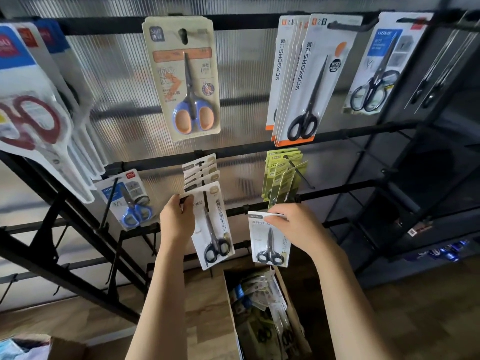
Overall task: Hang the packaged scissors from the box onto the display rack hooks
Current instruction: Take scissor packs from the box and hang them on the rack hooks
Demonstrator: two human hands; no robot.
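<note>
My left hand [177, 221] grips the top left corner of a white pack of black-handled scissors [213, 227], the front one of several like packs on a middle hook [201, 165]. My right hand [291, 224] pinches the top edge of a smaller white pack of black scissors [270, 245], held in the air below a stack of green packs [283, 175]. Under both hands stands an open cardboard box [207, 302] with several more packaged scissors [259, 300] inside.
The black display rack [259, 148] carries hung packs: a beige one with blue-orange scissors [185, 76], white "SCISSORS" packs [306, 81], a blue-handled pack [130, 198], red-handled packs [33, 120] at left. A dark shelf unit [420, 193] stands at right. Bare hooks [114, 258] jut out low left.
</note>
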